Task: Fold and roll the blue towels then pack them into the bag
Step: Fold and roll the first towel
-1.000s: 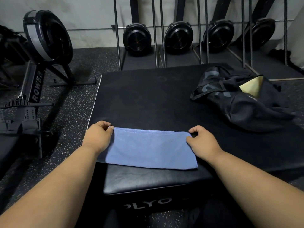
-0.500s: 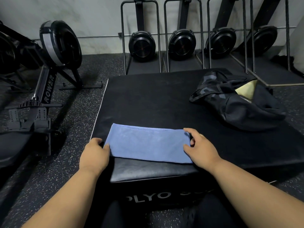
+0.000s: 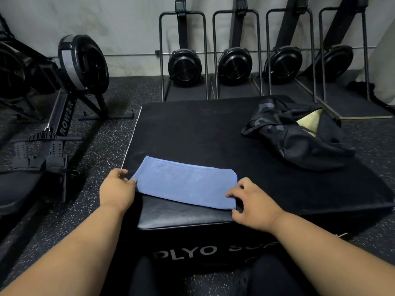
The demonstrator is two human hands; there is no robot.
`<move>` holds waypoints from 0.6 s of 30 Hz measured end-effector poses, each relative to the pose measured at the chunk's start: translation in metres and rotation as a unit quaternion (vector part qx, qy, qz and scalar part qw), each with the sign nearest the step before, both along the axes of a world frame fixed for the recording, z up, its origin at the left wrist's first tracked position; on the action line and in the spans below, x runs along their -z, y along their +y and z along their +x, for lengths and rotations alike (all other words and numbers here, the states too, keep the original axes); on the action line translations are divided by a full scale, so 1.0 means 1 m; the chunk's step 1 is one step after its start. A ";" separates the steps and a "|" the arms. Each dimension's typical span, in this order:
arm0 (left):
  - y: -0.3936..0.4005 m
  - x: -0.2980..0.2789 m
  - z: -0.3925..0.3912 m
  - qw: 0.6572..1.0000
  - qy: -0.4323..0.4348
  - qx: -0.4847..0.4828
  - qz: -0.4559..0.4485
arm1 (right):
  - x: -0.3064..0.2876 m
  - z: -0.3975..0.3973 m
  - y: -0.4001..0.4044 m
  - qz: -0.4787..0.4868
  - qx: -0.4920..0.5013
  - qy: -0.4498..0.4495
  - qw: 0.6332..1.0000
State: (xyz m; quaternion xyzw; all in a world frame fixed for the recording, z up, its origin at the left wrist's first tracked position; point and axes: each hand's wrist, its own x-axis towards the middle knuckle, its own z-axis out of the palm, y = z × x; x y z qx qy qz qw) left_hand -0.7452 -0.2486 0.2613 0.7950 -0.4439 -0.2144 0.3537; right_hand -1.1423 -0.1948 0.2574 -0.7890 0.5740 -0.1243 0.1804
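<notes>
On the far left one rowing machine (image 3: pixel 64 116) stood on the speckled floor, the word ROWER on its rail. Along the back wall four more rowers (image 3: pixel 235 65) were stored upright, side by side. One black plyo box (image 3: pixel 192 133) filled the middle, with PLYO printed on its near face.

One blue towel (image 3: pixel 186 184) lay folded into a long band across the near edge of the box, between the two hands. The left hand (image 3: pixel 116 192) was at the towel's left end, fingers curled, pinching that end's near corner and holding it slightly raised. The right hand (image 3: pixel 253 202) was at the right end, its fingertips bent onto the near right corner and gripping the edge there.

One black bag (image 3: pixel 299 142) lay slumped on the far right of the box, well apart from the towel, its mouth open on a pale yellow lining.
</notes>
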 end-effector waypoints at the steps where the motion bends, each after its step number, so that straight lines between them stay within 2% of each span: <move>1: -0.004 0.000 0.003 1.000 -0.009 0.002 -0.004 | 0.001 0.003 0.000 -0.030 -0.011 0.026 0.999; 4: -0.011 -0.004 0.008 0.999 -0.040 0.006 0.010 | 0.004 0.010 0.000 -0.122 -0.041 0.095 0.987; 8: 0.001 -0.011 -0.014 0.988 -0.141 0.062 0.008 | 0.008 0.013 0.003 -0.185 -0.041 0.087 0.978; 11: 0.023 -0.011 -0.052 0.977 -0.109 0.181 -0.003 | 0.008 0.016 0.005 -0.192 -0.055 0.071 0.977; 14: 0.049 -0.006 -0.092 0.941 -0.071 0.331 0.007 | 0.006 0.023 0.007 -0.181 -0.076 0.057 0.979; 18: 0.076 -0.001 -0.124 0.889 -0.124 0.440 -0.010 | 0.000 0.041 0.016 -0.182 -0.089 0.033 0.979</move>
